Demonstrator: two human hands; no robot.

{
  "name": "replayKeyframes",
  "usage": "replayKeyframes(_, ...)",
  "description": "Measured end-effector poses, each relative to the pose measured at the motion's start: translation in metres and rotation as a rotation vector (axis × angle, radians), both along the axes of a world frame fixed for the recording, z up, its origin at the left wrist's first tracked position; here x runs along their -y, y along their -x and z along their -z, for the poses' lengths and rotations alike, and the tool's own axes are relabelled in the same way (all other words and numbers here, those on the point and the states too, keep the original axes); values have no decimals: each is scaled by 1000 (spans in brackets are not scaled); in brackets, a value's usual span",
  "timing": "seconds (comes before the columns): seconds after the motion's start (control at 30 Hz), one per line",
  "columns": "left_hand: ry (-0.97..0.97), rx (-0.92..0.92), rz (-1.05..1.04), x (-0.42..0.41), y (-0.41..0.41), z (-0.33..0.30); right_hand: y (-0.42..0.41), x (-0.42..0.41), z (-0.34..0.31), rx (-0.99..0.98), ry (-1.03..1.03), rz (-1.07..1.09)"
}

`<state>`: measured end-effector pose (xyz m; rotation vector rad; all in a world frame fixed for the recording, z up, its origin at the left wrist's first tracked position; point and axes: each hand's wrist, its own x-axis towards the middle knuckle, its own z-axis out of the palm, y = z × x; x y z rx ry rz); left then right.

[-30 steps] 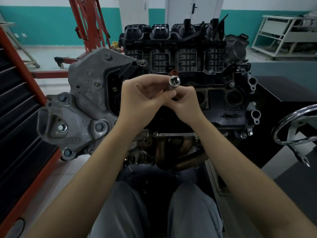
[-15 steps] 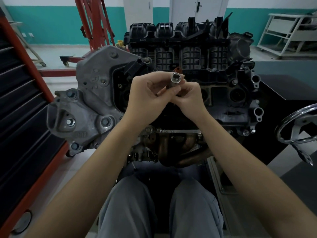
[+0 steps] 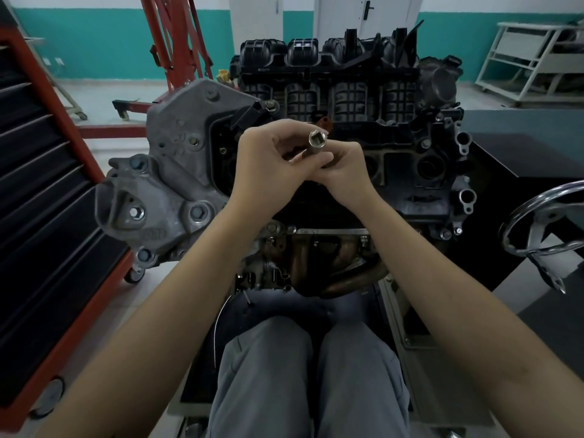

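Observation:
A long silver socket (image 3: 316,141) with a square drive hole facing me is held up in front of a car engine (image 3: 347,99). My left hand (image 3: 268,165) grips its shaft with curled fingers. My right hand (image 3: 344,172) pinches the lower part of the same socket from the right, fingers curled under it. Both hands meet at chest height over the engine's dark middle section; the socket's lower end is hidden between the fingers.
A grey cast bracket (image 3: 164,197) bolts onto the engine's left end. A red and black tool cabinet (image 3: 41,200) stands at the left, a red engine crane (image 3: 177,42) behind. A chrome handwheel (image 3: 546,226) sticks out at the right. My knees (image 3: 309,374) are below the exhaust manifold (image 3: 328,263).
The hands and socket keep their place against the engine. The socket has turned slightly in the fingers, and the head has shifted a little, sliding the scene rightward.

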<state>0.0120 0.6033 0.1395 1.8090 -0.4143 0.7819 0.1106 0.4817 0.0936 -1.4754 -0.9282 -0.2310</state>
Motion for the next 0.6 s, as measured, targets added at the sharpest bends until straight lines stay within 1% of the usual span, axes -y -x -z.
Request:
replayKeyframes(0.07, 31, 10, -82, 4, 1, 0, 0, 0, 0, -4, -2, -5)
replayKeyframes(0.13, 87, 4, -96, 4, 1, 1, -1, 1, 0, 20, 25, -10)
replayKeyframes(0.23, 102, -7, -18, 2, 0, 2, -2, 3, -2, 45, 74, -25)
replayKeyframes(0.37, 92, -30, 92, 1, 0, 1, 1, 2, -3, 0, 29, -29)
replayKeyframes(0.4, 78, -29, 85, 2, 0, 1, 2, 2, -2, -6, 17, -24)
replayKeyframes(0.53, 7, 0, -49, 3, 1, 0, 1, 2, -2, -3, 2, -30)
replayKeyframes(0.6, 12, 5, -51, 3, 2, 0, 1, 3, -1, 11, 16, -42)
